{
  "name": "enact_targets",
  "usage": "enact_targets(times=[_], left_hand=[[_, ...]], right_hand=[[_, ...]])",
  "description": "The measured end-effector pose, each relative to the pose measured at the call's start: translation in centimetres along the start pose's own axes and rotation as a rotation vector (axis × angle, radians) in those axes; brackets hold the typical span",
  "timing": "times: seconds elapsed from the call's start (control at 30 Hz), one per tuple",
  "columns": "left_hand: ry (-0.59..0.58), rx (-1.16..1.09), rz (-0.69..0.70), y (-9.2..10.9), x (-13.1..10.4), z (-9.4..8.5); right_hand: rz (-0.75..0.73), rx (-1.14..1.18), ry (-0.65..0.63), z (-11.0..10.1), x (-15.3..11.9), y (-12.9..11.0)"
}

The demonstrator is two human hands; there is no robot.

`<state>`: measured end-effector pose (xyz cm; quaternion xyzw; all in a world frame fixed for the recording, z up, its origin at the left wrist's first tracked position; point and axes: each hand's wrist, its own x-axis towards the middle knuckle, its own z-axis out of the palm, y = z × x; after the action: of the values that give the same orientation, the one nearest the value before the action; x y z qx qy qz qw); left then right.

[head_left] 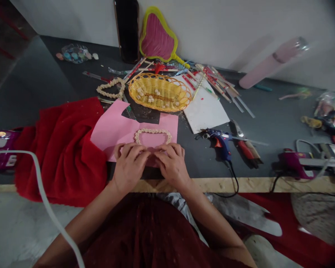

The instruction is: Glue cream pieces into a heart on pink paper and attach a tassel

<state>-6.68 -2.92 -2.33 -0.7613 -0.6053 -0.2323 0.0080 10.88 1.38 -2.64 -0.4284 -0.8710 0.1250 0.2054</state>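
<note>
A chain of small cream pieces [153,131] lies in an arch on pink paper [111,126] near the table's front edge. My left hand [130,163] rests at the chain's lower left, fingers bent and drawn together. Opposite it, my right hand [173,163] is at the lower right end, its fingers also curled in. Both sets of fingertips point down at the paper, and what they pinch is too small to make out. Behind the paper stands a yellow wicker basket [159,106] with a few cream pieces inside.
Red cloth [64,149] hangs over the front edge at left. A blue glue gun [225,147] and pliers [244,147] lie right of the paper. White paper [209,111], wrapped sticks, a phone [127,31] and a pink bottle [268,67] are farther back. A white cable [41,186] crosses the left.
</note>
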Motion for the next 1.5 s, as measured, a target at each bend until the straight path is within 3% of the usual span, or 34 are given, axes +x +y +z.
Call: enact_targets(times=[0.5, 0.77, 1.0, 1.5], left_hand=[[-0.032, 0.067, 0.057, -0.08, 0.6, -0.64], [-0.088, 0.011, 0.022, -0.35, 0.76, -0.3], [-0.044, 0.043, 0.09, -0.43, 0.66, -0.23], [-0.046, 0.037, 0.089, -0.38, 0.68, -0.29]], right_hand=[[0.0, 0.003, -0.01, 0.28, -0.01, 0.2], [0.001, -0.017, -0.031, 0.43, -0.2, 0.32], [0.006, 0.003, -0.028, 0.43, -0.28, 0.32], [0.029, -0.005, -0.037, 0.32, -0.14, 0.23]])
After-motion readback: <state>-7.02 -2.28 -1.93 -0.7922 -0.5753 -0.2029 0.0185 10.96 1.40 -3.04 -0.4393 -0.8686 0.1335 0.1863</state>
